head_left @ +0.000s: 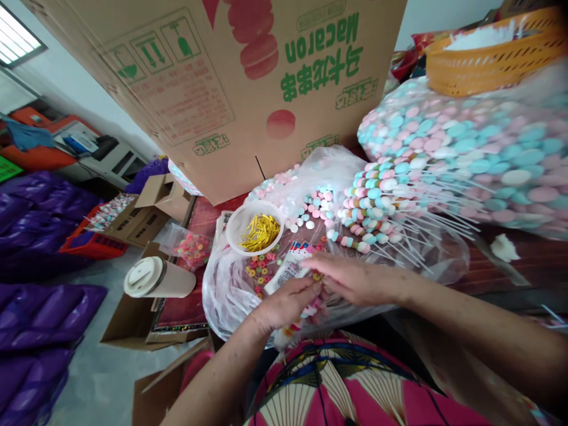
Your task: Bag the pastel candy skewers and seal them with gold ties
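Seen from beside the table, clock bearings taken from the hands:

1. Macaron carton (222,77), one, tilted, at 12 o'clock.
2. Clear sack of pastel candy discs (479,148), one, at 2 o'clock; an orange basket (488,59) sits behind it.
3. Candy skewers (377,207), a fanned bundle at 1 o'clock, too many to count.
4. Lidded cup (157,277), one, on its side at 9 o'clock.
5. White bowl (255,228) of gold twist ties, one, at 11 o'clock.
6. Small candy packet (286,272), one, at centre on crinkled plastic, between both hands. Likely light, limp and slippery (thin film over loose sweets); best pinched at the edge, not squeezed mid-body.
7. Loose ring candies (260,269), roughly a dozen, just below the bowl.

Left hand (288,305): fingers curled closed on the packet's lower end. Right hand (355,278): fingers laid flat over its top; I cannot tell whether the thumb pinches beneath.
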`<state>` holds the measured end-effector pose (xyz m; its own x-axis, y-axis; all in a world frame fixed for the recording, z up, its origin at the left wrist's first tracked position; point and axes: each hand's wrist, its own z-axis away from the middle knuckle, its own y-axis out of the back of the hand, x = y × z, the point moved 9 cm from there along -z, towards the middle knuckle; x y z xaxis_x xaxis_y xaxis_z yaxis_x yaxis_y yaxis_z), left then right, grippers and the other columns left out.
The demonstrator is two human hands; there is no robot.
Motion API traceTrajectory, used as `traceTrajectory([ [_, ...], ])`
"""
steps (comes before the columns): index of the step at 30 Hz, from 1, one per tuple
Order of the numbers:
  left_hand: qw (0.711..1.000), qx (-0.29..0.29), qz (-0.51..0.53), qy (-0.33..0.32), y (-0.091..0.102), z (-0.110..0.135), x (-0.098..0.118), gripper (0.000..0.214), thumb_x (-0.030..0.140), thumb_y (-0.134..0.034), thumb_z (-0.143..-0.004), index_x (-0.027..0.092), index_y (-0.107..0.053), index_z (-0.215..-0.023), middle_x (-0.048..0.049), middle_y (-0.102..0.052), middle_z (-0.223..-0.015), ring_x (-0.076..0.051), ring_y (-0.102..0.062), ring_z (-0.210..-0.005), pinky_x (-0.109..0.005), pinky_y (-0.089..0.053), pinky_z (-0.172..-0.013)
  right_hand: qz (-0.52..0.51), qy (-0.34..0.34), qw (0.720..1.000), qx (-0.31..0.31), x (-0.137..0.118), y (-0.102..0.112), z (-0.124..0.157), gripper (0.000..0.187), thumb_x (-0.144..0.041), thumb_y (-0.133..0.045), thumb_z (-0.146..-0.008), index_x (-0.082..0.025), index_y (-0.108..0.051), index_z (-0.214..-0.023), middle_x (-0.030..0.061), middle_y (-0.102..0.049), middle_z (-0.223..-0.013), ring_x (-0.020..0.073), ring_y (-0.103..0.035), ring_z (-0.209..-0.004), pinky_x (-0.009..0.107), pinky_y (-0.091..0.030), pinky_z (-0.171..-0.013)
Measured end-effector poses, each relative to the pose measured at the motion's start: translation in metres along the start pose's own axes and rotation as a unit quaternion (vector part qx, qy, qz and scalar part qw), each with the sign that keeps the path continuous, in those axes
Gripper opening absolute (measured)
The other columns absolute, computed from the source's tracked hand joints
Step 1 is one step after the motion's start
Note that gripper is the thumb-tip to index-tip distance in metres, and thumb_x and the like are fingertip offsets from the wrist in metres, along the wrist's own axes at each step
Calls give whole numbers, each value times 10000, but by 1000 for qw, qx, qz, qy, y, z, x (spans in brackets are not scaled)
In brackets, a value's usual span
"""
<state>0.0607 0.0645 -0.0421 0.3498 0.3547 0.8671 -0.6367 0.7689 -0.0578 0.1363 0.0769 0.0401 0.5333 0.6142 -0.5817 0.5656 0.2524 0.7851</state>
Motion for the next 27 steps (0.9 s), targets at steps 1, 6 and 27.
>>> traceTrajectory([
  [1,1000,16,9,-7,1,0,1,450,599,-487,-832,162,-592,-867,-43,-650,-761,-142,-581,-591,-264,-432,-572,-13,-11,1000,18,6,3,0,352,-142,-432,-864,-151,-509,-1208,116,-641,-1081,175,-597,-903,289,-452,-754],
  [6,976,173,-106,-83,24,-1,14,448,560,-438,-868,164,-569,-707,-6,-576,-685,-157,-526,-708,-279,-412,-679,11,-75,995,-60,26,-19,-3,223,-161,-383,-884,-149,-570,-762,59,-604,-728,147,-514,-659,271,-366,-612],
  [27,954,212,201,-65,34,5,-21,351,442,-756,-600,143,-595,-685,43,-540,-520,-64,-428,-405,-197,-304,-416,-34,-98,995,6,22,-18,-22,283,-266,-377,-899,-186,-415,-631,-26,-447,-586,102,-380,-559,252,-261,-554],
])
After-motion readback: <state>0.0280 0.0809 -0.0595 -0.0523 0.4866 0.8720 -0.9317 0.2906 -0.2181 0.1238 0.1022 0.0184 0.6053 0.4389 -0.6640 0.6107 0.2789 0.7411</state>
